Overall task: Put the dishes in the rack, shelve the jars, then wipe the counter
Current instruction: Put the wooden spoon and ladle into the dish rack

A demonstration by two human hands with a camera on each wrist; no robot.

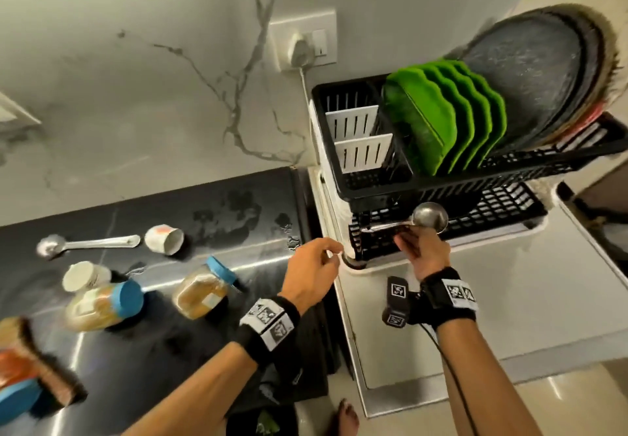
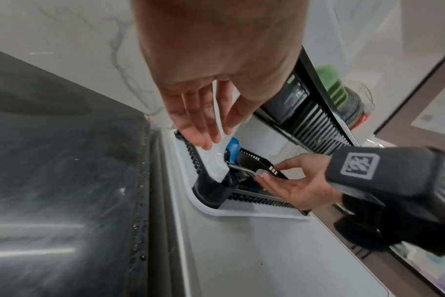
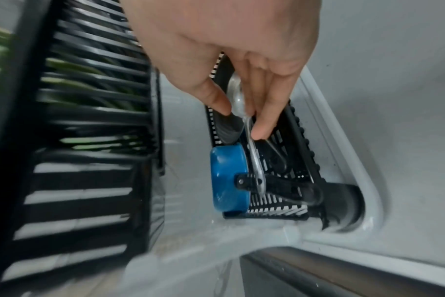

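A black two-tier dish rack (image 1: 373, 191) stands right of the dark counter (image 1: 142, 340). Its top tier holds several green plates (image 1: 441, 119) and dark pans (image 1: 530, 72). My right hand (image 1: 404, 238) pinches the handle of a steel ladle (image 1: 430, 218) at the lower tier. In the right wrist view the ladle (image 3: 254, 160) lies beside a blue pan (image 3: 229, 180) inside that tier, pinched by my right hand (image 3: 241, 123). My left hand (image 1: 334, 253) hovers empty by the rack's near-left corner, its fingers (image 2: 191, 124) relaxed. A steel spoon (image 1: 88, 243) and a tipped white cup (image 1: 164, 240) lie on the counter.
Two blue-lidded jars (image 1: 200, 291) (image 1: 102, 303) lie on their sides, with a white-lidded jar (image 1: 85, 276) behind and another jar (image 1: 20, 367) at the near-left edge. Wet patches (image 1: 234, 214) mark the counter's back. A plug and cable (image 1: 302, 55) hang left of the rack.
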